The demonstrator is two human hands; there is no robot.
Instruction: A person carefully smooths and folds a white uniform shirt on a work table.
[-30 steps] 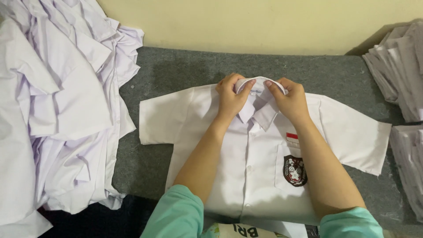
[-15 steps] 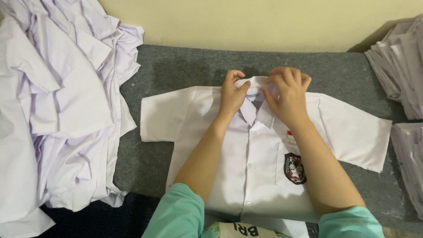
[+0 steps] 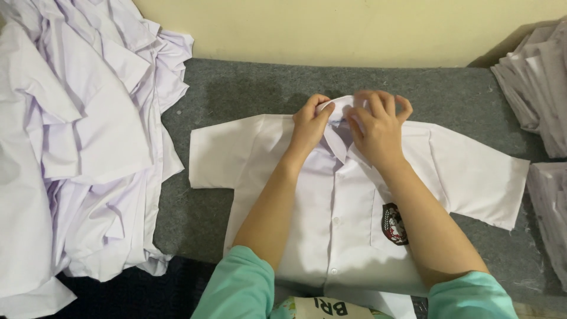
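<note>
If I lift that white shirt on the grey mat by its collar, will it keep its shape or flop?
The white shirt will probably flop: it is thin cloth lying flat, sleeves spread. The collar, pinched by the left hand and right hand, looks slightly firmer. It likely weighs little and may drag on the fuzzy grey mat.

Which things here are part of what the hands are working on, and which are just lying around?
In hand:
- white shirt, spread flat, front up
- its collar, pinched by both hands
- left hand
- right hand

Lying about:
- heap of loose white shirts on the left
- folded stacks at the right edge
- grey felt mat under everything
</note>
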